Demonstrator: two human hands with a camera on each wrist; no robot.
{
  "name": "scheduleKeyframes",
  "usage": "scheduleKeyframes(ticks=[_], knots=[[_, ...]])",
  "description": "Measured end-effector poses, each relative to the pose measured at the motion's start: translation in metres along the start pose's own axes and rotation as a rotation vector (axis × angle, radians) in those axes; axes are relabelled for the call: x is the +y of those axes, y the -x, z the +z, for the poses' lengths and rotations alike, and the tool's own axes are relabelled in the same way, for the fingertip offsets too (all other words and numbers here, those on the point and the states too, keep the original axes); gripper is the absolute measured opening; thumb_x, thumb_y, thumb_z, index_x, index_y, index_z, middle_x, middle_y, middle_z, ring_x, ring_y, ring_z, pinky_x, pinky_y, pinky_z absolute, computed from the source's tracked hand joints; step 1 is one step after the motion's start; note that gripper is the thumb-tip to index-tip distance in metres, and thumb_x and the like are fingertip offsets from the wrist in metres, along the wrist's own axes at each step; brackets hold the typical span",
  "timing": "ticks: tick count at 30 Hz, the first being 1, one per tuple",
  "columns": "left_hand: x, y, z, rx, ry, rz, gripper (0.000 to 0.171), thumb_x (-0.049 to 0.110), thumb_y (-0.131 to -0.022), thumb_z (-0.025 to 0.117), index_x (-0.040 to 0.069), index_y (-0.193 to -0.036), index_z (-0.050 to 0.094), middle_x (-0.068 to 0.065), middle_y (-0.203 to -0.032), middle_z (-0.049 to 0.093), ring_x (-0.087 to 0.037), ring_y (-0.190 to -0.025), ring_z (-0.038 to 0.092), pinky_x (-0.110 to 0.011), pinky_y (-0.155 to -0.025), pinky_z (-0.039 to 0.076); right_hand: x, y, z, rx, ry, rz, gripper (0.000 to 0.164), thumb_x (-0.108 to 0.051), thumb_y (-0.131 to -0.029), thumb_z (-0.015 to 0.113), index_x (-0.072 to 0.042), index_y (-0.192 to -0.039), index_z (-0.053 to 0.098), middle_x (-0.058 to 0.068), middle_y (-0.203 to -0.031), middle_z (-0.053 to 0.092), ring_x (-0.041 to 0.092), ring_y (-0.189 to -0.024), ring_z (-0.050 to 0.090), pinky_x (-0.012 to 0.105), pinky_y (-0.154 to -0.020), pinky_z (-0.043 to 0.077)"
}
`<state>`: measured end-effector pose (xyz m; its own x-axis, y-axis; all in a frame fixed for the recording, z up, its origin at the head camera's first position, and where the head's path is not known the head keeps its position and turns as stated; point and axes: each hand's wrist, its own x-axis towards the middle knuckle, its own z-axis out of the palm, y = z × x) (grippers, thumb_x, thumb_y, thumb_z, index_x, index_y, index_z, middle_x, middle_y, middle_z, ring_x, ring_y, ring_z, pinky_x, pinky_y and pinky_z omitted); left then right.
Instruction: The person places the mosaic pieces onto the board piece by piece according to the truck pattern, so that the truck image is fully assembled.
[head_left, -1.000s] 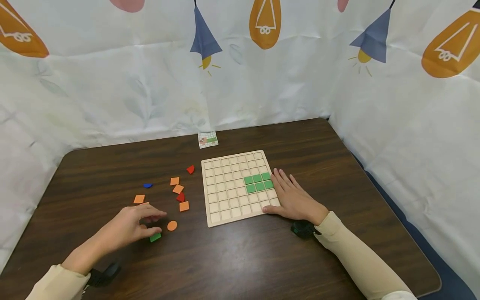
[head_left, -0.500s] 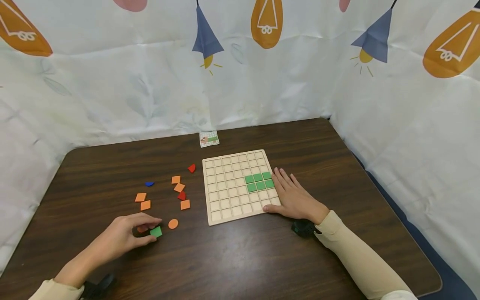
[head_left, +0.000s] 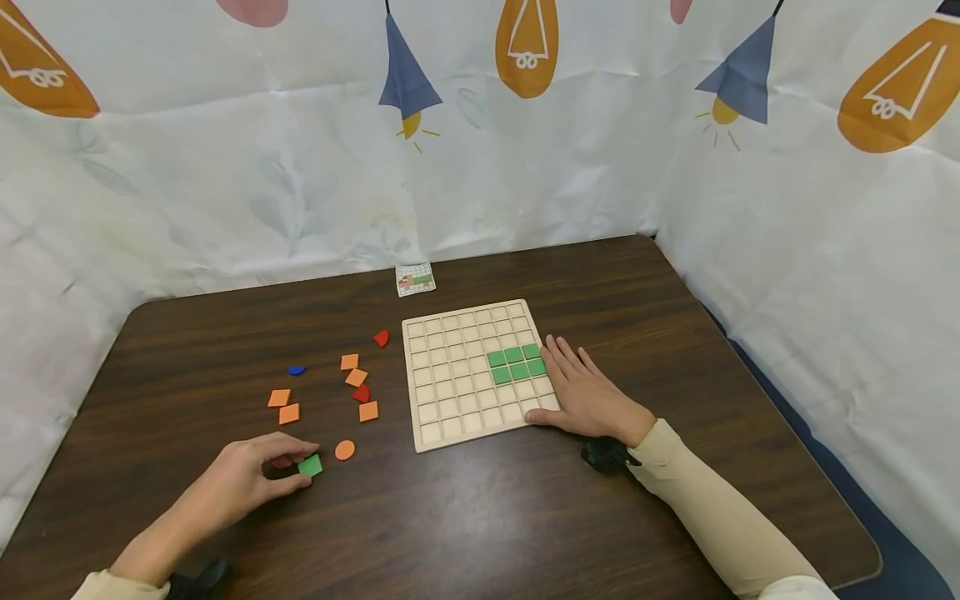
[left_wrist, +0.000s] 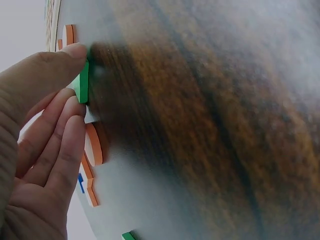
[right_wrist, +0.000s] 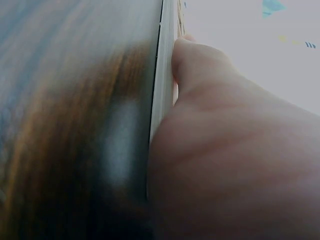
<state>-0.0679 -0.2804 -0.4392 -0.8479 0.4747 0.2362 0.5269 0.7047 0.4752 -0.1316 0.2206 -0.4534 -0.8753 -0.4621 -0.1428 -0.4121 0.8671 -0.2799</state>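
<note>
Green and four-sided, a flat tile [head_left: 311, 466] is being pinched in my left hand [head_left: 243, 473], left of the pale wooden grid board [head_left: 450, 392] my straight-fingered right hand [head_left: 585, 397] is touching; only the left wrist view is showing another loose green piece [left_wrist: 128, 236].

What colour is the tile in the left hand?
Green; the tile shows best in the head view.

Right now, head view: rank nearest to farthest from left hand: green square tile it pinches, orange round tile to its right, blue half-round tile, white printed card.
1. Green square tile: pinched in the left hand.
2. Orange round tile: just right of the hand.
3. Blue half-round tile: beyond the hand.
4. White printed card: at the table's far edge.
</note>
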Motion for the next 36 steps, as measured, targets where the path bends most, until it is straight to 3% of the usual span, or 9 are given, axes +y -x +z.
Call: scheduleKeyframes(ticks=[7,15,24,36], knots=[[0.0,-0.002,0.0,0.011,-0.015,0.027,0.041,0.01,-0.068,0.094,0.015,-0.105,0.08,0.006,-0.094,0.077,0.008,-0.078,0.061,-0.007,-0.066,0.048,-0.002,0.0,-0.002,-0.011,-0.001,0.003,0.11,-0.076,-0.095,0.048,-0.004,-0.166,0.006,0.017,-0.175,-0.001,0.035,-0.165,-0.001,0.06,-0.132,0.009],[0.001,-0.006,0.0,-0.009,-0.031,0.02,0.039,0.006,-0.069,0.093,0.016,-0.105,0.08,0.008,-0.094,0.076,0.009,-0.075,0.056,-0.014,-0.061,0.047,-0.001,-0.001,-0.001,-0.032,0.008,0.019,0.111,-0.079,-0.095,0.046,-0.007,-0.166,0.002,0.014,-0.176,-0.004,0.032,-0.165,-0.005,0.059,-0.133,0.008],[0.003,-0.006,0.005,0.032,-0.05,0.029,0.044,0.002,-0.067,0.09,0.018,-0.106,0.079,0.012,-0.095,0.072,0.007,-0.074,0.051,-0.01,-0.063,0.042,0.0,-0.001,-0.002,-0.022,0.005,0.009,0.111,-0.078,-0.094,0.047,-0.006,-0.166,0.005,0.015,-0.175,-0.002,0.033,-0.165,-0.003,0.06,-0.132,0.009],[0.011,-0.01,0.003,0.001,-0.036,-0.005,0.042,0.002,-0.072,0.086,0.018,-0.109,0.078,0.015,-0.098,0.072,0.008,-0.079,0.058,-0.019,-0.064,0.051,-0.004,0.001,-0.003,-0.023,0.01,0.013,0.111,-0.078,-0.094,0.048,-0.006,-0.166,0.005,0.016,-0.176,-0.001,0.034,-0.165,-0.003,0.06,-0.132,0.009]])
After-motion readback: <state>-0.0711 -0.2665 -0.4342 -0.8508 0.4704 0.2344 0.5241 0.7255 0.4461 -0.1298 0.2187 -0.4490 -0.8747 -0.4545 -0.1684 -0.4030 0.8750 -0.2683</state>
